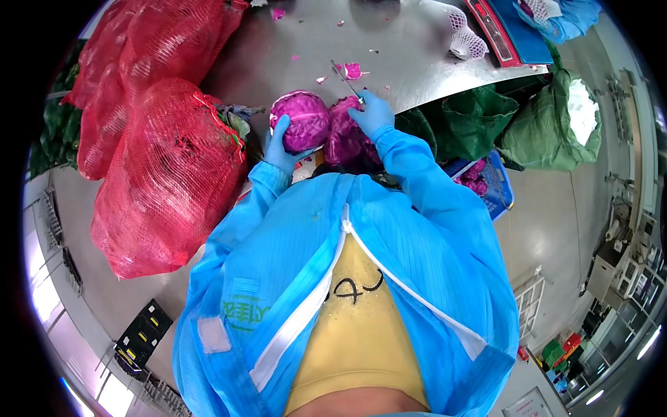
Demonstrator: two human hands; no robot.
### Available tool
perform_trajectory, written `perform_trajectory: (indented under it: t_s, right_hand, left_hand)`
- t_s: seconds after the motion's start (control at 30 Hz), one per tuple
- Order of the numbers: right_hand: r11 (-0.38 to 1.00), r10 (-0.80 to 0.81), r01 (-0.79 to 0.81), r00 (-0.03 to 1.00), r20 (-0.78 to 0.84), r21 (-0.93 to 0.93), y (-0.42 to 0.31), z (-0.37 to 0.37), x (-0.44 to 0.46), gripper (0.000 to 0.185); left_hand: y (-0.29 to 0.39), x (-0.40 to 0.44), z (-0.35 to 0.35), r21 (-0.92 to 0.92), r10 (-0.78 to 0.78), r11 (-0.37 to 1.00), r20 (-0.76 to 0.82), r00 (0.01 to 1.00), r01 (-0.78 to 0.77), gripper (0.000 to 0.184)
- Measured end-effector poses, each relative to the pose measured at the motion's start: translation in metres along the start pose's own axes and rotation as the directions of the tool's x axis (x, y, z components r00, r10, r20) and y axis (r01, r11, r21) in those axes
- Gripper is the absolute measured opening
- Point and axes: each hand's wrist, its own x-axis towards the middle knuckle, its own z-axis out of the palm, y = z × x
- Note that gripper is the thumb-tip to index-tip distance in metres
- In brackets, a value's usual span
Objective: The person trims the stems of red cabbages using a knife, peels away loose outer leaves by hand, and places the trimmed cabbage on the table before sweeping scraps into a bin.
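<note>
My left hand (279,149), in a blue glove, is wrapped round the lower left side of a round purple cabbage (301,121) at the near edge of the metal table. A knife (347,80) is in my right hand (376,113), also gloved in blue, with its blade pointing up and to the left over the table. Purple leaves (344,135) lie between the two hands, beside the cabbage and just under the right fingers. Small purple scraps (353,71) are scattered near the blade.
Red mesh sacks (170,174) bulge at the left. The metal table (278,62) spans the top, with white foam netting (467,45) and a red-edged tray (495,31) on it. Green sacks (556,128) and a blue crate (499,182) stand at the right.
</note>
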Motion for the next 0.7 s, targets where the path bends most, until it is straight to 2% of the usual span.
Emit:
perform_trajectory:
  t_s: [0.03,0.1,0.13,0.2,0.23,0.3,0.37,0.43,0.47,0.53,0.57,0.63,0.67,0.7]
  right_hand:
    - [1.0,0.0,0.0,1.0,0.0,-0.003,0.004,0.003,0.0,0.037]
    - [0.998,0.028,-0.035,0.987,-0.158,-0.044,0.004,0.006,-0.003,0.038]
    - [0.998,0.029,-0.036,0.987,-0.157,-0.042,0.001,0.004,-0.007,0.038]
    - [0.996,-0.085,0.09,0.93,-0.358,-0.003,-0.008,-0.007,-0.015,0.039]
    - [0.996,-0.083,0.088,0.929,-0.359,-0.002,-0.015,-0.012,-0.019,0.039]
    - [0.963,-0.241,0.268,0.906,-0.347,0.031,-0.031,-0.024,-0.028,0.048]
    - [0.966,-0.238,0.245,0.967,-0.087,0.08,-0.041,-0.025,-0.036,0.067]
    - [0.979,-0.197,0.198,0.98,-0.018,0.048,-0.033,-0.009,-0.038,0.074]
    - [0.979,-0.197,0.198,0.98,-0.02,0.047,-0.024,0.001,-0.036,0.074]
    - [0.958,-0.223,0.212,0.974,0.037,0.194,-0.016,0.009,-0.031,0.074]
    - [0.957,-0.226,0.213,0.973,0.042,0.196,-0.01,0.011,-0.028,0.074]
    - [0.952,-0.177,0.114,0.963,0.204,0.284,-0.013,-0.002,-0.026,0.07]
    - [0.938,-0.189,0.124,0.966,0.178,0.322,-0.008,0.0,-0.025,0.061]
    - [0.939,-0.188,0.125,0.966,0.176,0.321,-0.002,-0.002,-0.02,0.061]
  left_hand:
    - [0.0,0.005,-0.004,-0.003,0.0,1.0,0.001,1.0,0.0,0.081]
    - [0.003,0.009,-0.006,-0.117,-0.167,0.98,-0.02,0.986,0.163,0.09]
    - [0.003,0.006,-0.002,-0.148,-0.199,0.97,-0.032,0.979,0.192,0.094]
    - [0.005,0.001,0.003,-0.156,-0.207,0.966,0.0,0.978,0.205,0.093]
    - [0.007,0.0,0.005,-0.164,-0.214,0.962,0.034,0.976,0.216,0.091]
    - [0.008,0.0,0.008,-0.182,-0.213,0.959,0.052,0.976,0.219,0.09]
    - [0.008,0.0,0.008,-0.198,-0.214,0.954,0.067,0.974,0.224,0.088]
    - [0.012,-0.001,0.008,-0.275,-0.243,0.927,0.071,0.967,0.253,0.085]
    - [0.013,-0.004,0.01,-0.263,-0.209,0.94,0.067,0.976,0.22,0.084]
    - [0.013,-0.001,0.008,-0.257,-0.215,0.94,0.064,0.975,0.224,0.084]
    - [0.013,-0.001,0.006,-0.251,-0.223,0.94,0.058,0.973,0.231,0.084]
    - [0.014,0.001,0.004,-0.261,-0.23,0.935,0.065,0.971,0.239,0.084]
    - [0.014,0.002,0.004,-0.271,-0.236,0.93,0.078,0.969,0.249,0.084]
    - [0.013,0.003,0.004,-0.271,-0.237,0.93,0.08,0.968,0.25,0.084]
